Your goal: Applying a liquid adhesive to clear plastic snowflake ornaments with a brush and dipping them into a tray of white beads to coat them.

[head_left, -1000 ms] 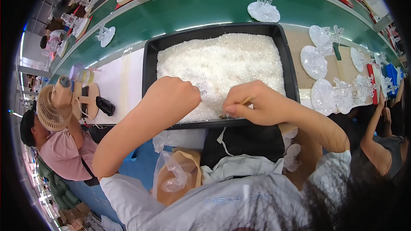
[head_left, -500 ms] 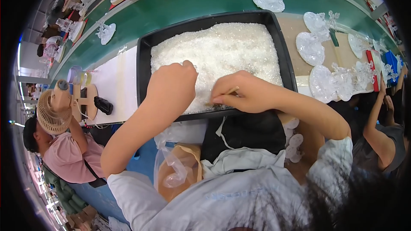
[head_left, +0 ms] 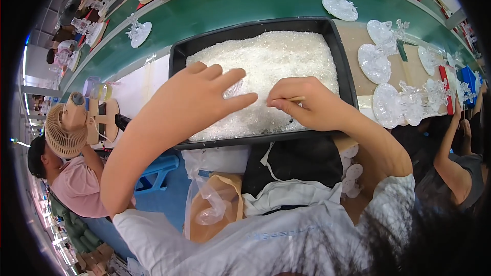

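Left hand [head_left: 199, 94]: fingers wide, at tray's [head_left: 346, 71] 9 o'clock; clear piece [head_left: 235, 90] in their gap, contact unclear
Right hand [head_left: 302, 101]: fingers hold a stick [head_left: 297, 98], 4 o'clock
Tray: black, holds white granules [head_left: 286, 56]

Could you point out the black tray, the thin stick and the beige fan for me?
Black tray [head_left: 344, 59], head view: its right wall.
Thin stick [head_left: 298, 98], head view: the tan part showing at the right hand [head_left: 315, 105].
Beige fan [head_left: 63, 130], head view: its round grille.
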The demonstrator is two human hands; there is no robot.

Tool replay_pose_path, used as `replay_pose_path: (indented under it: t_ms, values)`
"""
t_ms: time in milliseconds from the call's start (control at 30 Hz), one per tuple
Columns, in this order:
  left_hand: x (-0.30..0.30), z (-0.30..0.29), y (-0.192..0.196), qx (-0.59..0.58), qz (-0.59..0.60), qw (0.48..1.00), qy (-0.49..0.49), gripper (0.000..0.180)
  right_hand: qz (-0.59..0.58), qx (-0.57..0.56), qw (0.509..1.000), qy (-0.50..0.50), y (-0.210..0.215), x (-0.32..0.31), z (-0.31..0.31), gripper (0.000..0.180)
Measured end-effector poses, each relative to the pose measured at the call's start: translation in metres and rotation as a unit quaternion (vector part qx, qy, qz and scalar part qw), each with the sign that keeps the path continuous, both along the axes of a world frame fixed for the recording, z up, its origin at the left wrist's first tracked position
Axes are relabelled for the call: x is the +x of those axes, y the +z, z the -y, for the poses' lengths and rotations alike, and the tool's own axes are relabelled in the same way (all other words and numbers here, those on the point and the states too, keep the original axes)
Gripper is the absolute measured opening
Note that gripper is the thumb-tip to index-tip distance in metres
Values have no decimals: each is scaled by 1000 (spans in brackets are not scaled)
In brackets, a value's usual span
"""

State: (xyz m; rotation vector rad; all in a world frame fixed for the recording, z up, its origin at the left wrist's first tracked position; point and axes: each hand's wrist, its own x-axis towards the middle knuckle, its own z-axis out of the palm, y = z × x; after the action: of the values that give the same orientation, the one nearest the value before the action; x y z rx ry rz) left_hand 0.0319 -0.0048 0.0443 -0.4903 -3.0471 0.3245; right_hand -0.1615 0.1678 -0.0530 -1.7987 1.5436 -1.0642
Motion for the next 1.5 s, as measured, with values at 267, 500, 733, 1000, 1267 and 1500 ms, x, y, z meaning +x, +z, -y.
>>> replay_pose_path:
  t_ms: [267,500,733,1000,1267,1500]
  values:
    - [-14,28,-25,-162,-29,984,-73,5,111,7,991,-75,6,-16,-20,16]
    - [-17,39,-17,-182,-54,980,-57,7,192,-2,971,-143,17,-18,-44,28]
    - [32,9,-7,-200,-127,970,-58,15,183,-67,974,-115,29,-36,-13,37]
    - [36,2,-22,-263,-187,944,-64,25,37,21,994,-103,36,-14,59,44]
    - [32,-2,-31,-211,-244,946,-30,24,55,12,995,-77,20,-29,71,32]
    - [40,4,-44,-288,-245,924,-48,19,112,-70,990,-48,15,-13,64,29]
